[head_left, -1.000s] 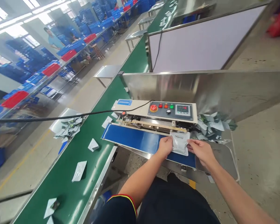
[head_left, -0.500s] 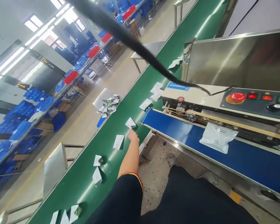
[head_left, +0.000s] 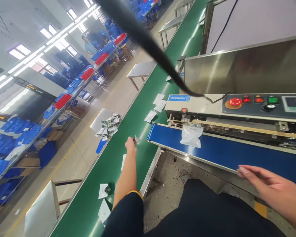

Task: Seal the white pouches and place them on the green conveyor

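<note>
My left hand (head_left: 130, 144) reaches over the green conveyor belt (head_left: 138, 98), its fingers closed at a small silvery-white packet (head_left: 136, 139). Part of that packet is hidden and blurred. Near my left forearm lies a white packet (head_left: 123, 162), partly covered by the arm. My right hand (head_left: 263, 181) hovers by the near edge of the blue belt (head_left: 219, 151), thumb and fingers slightly apart, holding nothing. A sealed white pouch (head_left: 191, 135) stands at the machine's roller edge on the blue belt.
The sealing machine (head_left: 199, 103) has a red button and lit switches. More packets (head_left: 104, 191) lie along the green belt. A pile of packets (head_left: 110, 126) sits on a side table beyond it. A black cable (head_left: 162, 59) crosses the upper view.
The white pouch has moved left along the blue belt. My right hand has come further into view. My left hand has shifted slightly left, and the view has turned.
</note>
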`<state>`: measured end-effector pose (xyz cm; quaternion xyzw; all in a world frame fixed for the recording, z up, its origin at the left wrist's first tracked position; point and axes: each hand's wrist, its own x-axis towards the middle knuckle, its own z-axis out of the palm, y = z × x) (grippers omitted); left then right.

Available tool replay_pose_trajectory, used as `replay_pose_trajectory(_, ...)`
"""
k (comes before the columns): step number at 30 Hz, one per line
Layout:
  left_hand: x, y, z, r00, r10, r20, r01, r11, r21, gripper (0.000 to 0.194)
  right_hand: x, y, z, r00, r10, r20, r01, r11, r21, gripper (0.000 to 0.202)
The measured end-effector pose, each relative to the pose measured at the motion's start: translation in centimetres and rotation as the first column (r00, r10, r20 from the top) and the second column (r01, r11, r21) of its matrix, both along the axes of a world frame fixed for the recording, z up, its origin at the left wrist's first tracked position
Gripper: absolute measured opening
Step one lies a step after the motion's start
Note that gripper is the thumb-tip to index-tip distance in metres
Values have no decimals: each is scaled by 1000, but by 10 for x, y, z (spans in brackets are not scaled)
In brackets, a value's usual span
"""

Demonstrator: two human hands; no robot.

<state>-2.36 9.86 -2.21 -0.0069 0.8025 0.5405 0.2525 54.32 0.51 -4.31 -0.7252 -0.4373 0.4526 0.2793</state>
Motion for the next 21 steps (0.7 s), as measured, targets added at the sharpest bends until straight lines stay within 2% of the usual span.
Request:
replay_pose_trajectory(2, 25, -16, 27, 993, -120, -9, 120, 991, 65, 18, -28, 12, 15, 976, 216, -16, -214, 973, 85, 51)
replay_pose_trajectory(3, 44, -24, 37, 979, -203, -16, 203, 974, 104, 18, -43, 18, 21, 948, 316, -28, -306, 935, 177, 50)
replay_pose_trajectory(5, 95, -39, 53, 916, -400, -30, 398, 899, 183, 16, -73, 30, 33, 883, 469, -27, -419, 810, 410, 44)
replay_pose_trajectory(7, 157, -49, 61, 806, -592, -5, 574, 779, 252, 14, -95, 40, 40, 847, 529, 41, -436, 649, 623, 39)
replay_pose_trajectory(9, 221, -57, 63, 669, -739, 79, 688, 656, 311, 18, -99, 47, 44, 844, 524, 114, -419, 512, 750, 32)
replay_pose_trajectory(10, 251, -61, 62, 608, -784, 127, 717, 611, 335, 21, -94, 47, 45, 850, 508, 137, -407, 471, 782, 29)
replay_pose_trajectory(11, 277, -65, 60, 563, -809, 168, 733, 583, 350, 24, -84, 45, 44, 859, 491, 147, -396, 454, 798, 27)
replay_pose_trajectory(12, 300, -68, 57, 536, -823, 186, 745, 565, 355, 28, -70, 41, 44, 872, 470, 139, -379, 466, 800, 26)
replay_pose_trajectory(13, 321, -71, 54, 530, -830, 171, 755, 554, 351, 31, -53, 35, 42, 892, 438, 113, -349, 506, 789, 27)
replay_pose_trajectory(15, 355, -76, 43, 532, -845, 56, 789, 518, 331, 38, -16, 20, 38, 945, 327, 8, -234, 657, 716, 29)
replay_pose_trajectory(16, 371, -77, 37, 511, -860, -17, 818, 479, 318, 42, 2, 12, 36, 966, 250, -58, -153, 743, 651, 32)
replay_pose_trajectory(18, 404, -76, 24, 382, -916, -120, 895, 334, 297, 49, 35, -2, 29, 979, 88, -182, 12, 873, 487, 46)
replay_pose_trajectory(20, 440, -70, 11, 211, -967, -144, 947, 166, 276, 50, 66, -11, 22, 964, -37, -265, 131, 928, 349, 62)
replay_pose_trajectory(21, 459, -66, 4, 148, -979, -141, 959, 107, 262, 51, 80, -13, 17, 955, -87, -283, 177, 934, 309, 68)
